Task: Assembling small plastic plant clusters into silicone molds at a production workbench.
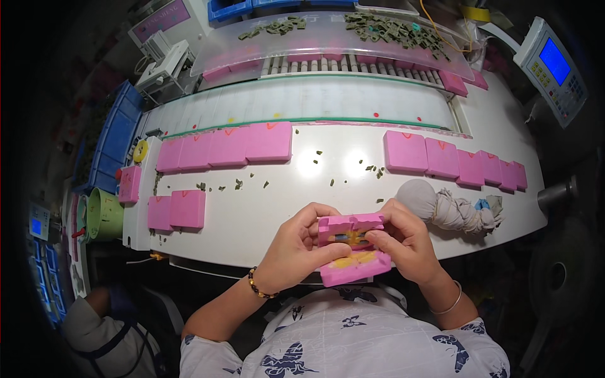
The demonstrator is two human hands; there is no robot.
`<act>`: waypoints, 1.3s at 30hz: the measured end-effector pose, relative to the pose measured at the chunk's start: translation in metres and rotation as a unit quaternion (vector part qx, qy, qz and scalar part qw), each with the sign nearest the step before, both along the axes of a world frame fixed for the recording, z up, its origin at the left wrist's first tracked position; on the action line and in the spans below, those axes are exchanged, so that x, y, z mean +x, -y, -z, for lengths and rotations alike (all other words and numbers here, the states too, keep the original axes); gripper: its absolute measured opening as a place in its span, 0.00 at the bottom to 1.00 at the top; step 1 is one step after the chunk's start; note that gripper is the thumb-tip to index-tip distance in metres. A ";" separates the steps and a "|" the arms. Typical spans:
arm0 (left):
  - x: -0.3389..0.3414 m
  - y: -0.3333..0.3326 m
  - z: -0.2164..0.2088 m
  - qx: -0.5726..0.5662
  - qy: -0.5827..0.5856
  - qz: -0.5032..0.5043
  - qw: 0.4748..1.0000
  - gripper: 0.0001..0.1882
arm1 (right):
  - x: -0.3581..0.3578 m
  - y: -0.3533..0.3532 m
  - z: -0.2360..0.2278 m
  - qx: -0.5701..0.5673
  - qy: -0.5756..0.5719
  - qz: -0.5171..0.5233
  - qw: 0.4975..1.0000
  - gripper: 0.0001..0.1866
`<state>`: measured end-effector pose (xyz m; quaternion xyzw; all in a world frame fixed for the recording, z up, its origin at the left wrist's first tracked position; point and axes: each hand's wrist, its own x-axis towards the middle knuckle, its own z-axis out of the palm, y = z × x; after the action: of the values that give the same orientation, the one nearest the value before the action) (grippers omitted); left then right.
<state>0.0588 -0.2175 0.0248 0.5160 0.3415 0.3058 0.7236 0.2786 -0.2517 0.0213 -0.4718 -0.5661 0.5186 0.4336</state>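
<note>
Over the table's near edge, both my hands hold a pink block-shaped mold, parted into an upper half (336,223) and a lower half (354,275). Yellow and dark patches show on its inner faces; what they are is too small to tell. My left hand (295,246) grips the left side, its thumb reaching onto the inner face. The fingers of my right hand (409,242) wrap the right side, with the thumb pressed near the dark patch. Close to my right hand lies a grey ball-ended cloth bundle (463,208).
Pink blocks stand in rows at left (227,148) and right (435,157). Small dark green pieces (238,184) lie scattered on the white table (271,220). Behind runs a conveyor (302,97) below a clear shelf (321,39). A keypad screen (554,66) stands far right, a green bucket (104,214) left.
</note>
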 end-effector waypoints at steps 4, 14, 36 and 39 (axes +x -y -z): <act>0.000 0.000 -0.005 -0.006 0.009 -0.002 1.000 0.19 | 0.001 -0.001 -0.003 0.046 -0.006 -0.009 0.999 0.05; -0.003 -0.006 0.003 -0.128 0.066 -0.016 0.989 0.22 | 0.002 -0.007 0.001 -0.119 -0.226 -0.067 0.964 0.13; 0.001 -0.018 -0.005 0.332 -0.148 -0.235 0.902 0.36 | -0.015 -0.031 -0.015 0.001 -0.148 0.051 0.988 0.09; 0.018 -0.015 -0.010 0.458 -0.241 -0.212 0.829 0.33 | -0.030 -0.039 -0.017 -0.009 -0.162 0.036 0.986 0.08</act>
<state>0.0763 -0.2023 0.0352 0.7607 0.4266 0.4388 0.2163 0.2490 -0.2124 0.0378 -0.4052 -0.4668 0.5772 0.5337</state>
